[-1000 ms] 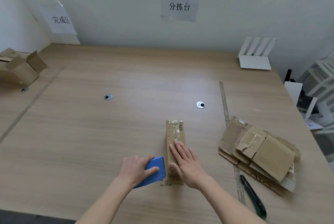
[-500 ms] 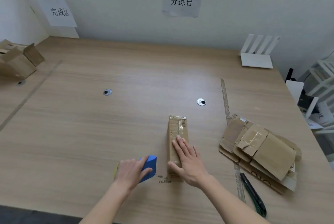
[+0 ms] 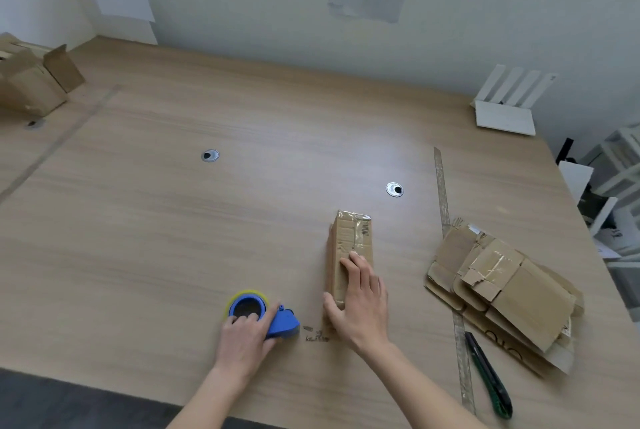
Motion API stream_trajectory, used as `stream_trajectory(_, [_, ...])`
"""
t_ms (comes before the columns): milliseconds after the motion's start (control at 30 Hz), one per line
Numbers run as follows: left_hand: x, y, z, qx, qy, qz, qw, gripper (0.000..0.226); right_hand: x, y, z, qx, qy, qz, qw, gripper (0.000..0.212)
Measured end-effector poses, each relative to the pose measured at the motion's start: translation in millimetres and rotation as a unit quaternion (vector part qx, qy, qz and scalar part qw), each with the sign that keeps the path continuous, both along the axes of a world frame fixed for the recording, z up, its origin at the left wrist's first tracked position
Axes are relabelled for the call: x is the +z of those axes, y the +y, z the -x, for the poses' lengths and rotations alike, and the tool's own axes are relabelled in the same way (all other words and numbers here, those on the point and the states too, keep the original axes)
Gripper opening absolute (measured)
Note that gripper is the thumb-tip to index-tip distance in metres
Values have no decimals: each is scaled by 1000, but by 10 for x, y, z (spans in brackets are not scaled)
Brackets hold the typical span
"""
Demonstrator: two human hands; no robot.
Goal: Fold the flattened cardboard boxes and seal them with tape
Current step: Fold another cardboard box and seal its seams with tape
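Observation:
A narrow folded cardboard box [image 3: 349, 241] lies lengthwise on the wooden table [image 3: 207, 220], with clear tape over its top. My right hand [image 3: 360, 304] rests on the box's near half, fingers laid along the top and thumb against its left side. To the left, my left hand [image 3: 247, 337] holds a blue tape dispenser [image 3: 263, 316] with a yellow-edged roll, lying on its side on the table. A stack of flattened cardboard boxes [image 3: 502, 293] lies at the right.
A green utility knife [image 3: 490, 375] and a long ruler [image 3: 450, 276] lie right of the box. Opened cardboard boxes [image 3: 31, 78] stand at the far left. A white router [image 3: 509, 103] sits at the back right. Two grommets [image 3: 394, 189] mark the tabletop.
My left hand has pulled the tape dispenser away from the box's left side, to the left, and laid it flat on the table. My right hand stays on the box.

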State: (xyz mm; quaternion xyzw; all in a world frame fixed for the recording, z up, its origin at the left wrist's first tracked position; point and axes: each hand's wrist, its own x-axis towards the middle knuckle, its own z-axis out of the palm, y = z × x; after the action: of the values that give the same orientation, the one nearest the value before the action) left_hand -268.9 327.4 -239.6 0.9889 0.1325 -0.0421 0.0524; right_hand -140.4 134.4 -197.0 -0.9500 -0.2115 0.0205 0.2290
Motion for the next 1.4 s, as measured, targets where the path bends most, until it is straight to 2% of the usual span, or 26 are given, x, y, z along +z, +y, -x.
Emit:
stream_trajectory(167, [-61,-23,63,6,-17,-21,1000,86,37,158,60,-48,-2,-7,999,61])
stream_trajectory(267, [-34,-4,64,5,-49,-28,998,79,65,176,58,-38,20,-3,999,64])
stream_trajectory(333, [62,5,-9,0,-99,-16,995,74,105,94,-17,9,79,-13,997,69])
stream_trajectory(400, [197,-43,-142,-38,-152,8,988,69,172,-61,-152,73,176,-74,979,71])
stream_trajectory(467, [331,-137,-318,-97,-174,30,979,67,239,-249,-294,137,252,-105,952,70])
stream_trajectory(533, [402,-257,-496,-135,-182,67,972,66,249,-424,-396,184,281,-97,937,72])
stream_trajectory(667, [436,-482,-709,-170,-171,119,963,65,164,-556,-491,239,233,-70,940,81])
stream_trajectory(833, [326,-522,-761,-173,-208,122,955,48,91,-599,-504,276,119,-18,953,76])
stream_trajectory(933, [318,-521,-790,-187,-211,110,953,54,58,-635,-496,295,61,6,953,75])
stream_trajectory(1100, [351,-404,-829,-217,-189,113,951,56,186,-707,-686,347,84,49,933,82])
stream_trajectory(1233, [337,-407,-834,-209,-181,154,948,49,205,-743,-861,384,43,91,918,90])
stream_trajectory(1400, [401,-366,-882,-215,-176,172,945,47,205,-640,-967,408,19,67,910,94])
